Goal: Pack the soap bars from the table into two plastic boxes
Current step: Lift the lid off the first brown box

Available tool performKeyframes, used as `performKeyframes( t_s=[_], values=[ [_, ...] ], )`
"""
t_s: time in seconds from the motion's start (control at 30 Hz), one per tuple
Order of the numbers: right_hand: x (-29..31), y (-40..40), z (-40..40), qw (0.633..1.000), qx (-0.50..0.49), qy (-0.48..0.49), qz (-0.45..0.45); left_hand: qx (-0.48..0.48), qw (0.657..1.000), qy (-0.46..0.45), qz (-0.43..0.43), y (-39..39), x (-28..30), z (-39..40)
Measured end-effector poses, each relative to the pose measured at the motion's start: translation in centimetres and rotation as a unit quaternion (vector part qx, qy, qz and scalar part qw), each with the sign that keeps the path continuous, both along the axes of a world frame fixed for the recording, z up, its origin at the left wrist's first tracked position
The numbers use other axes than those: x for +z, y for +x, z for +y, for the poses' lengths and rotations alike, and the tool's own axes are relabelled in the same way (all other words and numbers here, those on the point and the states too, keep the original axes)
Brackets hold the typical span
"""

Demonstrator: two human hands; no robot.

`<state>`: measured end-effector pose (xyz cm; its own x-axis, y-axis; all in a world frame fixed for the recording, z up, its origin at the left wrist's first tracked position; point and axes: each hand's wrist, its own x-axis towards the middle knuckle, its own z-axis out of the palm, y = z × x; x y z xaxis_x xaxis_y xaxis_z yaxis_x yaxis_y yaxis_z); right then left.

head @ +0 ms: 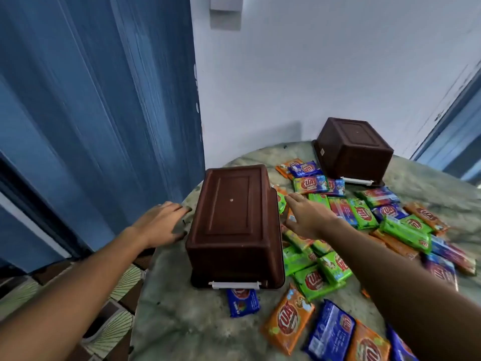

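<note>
Left hand (162,224) and right hand (307,217), fingers straight, grip released, flank the upside-down near box (234,225), long axis pointing away; soap bars (364,230) strewn right.

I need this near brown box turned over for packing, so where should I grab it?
Probably by its two long sides: the near brown box lies upside down, base up, with the left hand and right hand already flanking it. Grip under the rim and flip.

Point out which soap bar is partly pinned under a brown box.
The blue soap bar at the near box's front edge, tucked under its white handle. The other bars lie on the table uncovered.
</note>
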<state>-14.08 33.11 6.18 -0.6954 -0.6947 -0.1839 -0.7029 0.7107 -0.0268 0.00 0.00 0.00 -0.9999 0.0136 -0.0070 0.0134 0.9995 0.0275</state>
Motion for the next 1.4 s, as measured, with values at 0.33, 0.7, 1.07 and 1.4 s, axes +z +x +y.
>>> performKeyframes(
  t_s=[0.33, 0.7, 1.07, 1.4],
  values=[
    [-3.2, -1.1, -1.7, 0.987, -0.095, -0.128, -0.033, 0.103, 0.957, 0.267, 0.045, -2.5, -1.3, 1.0],
    [1.5, 0.4, -4.1, 0.722, -0.372, -0.423, -0.402, 0.259, 0.626, 0.729, -0.101, -3.2, 7.0, 5.0],
    [9.7, 3.7, 6.3, 0.504, -0.283, -0.633, -0.515, 0.209, 0.492, 0.845, -0.025, -2.5, 14.4, 13.4],
    [8.5, 6.2, 11.3, 0.527, -0.461, -0.655, -0.283, 0.348, 0.475, 0.808, 0.023, -3.1, 11.9, 19.2]
  ],
)
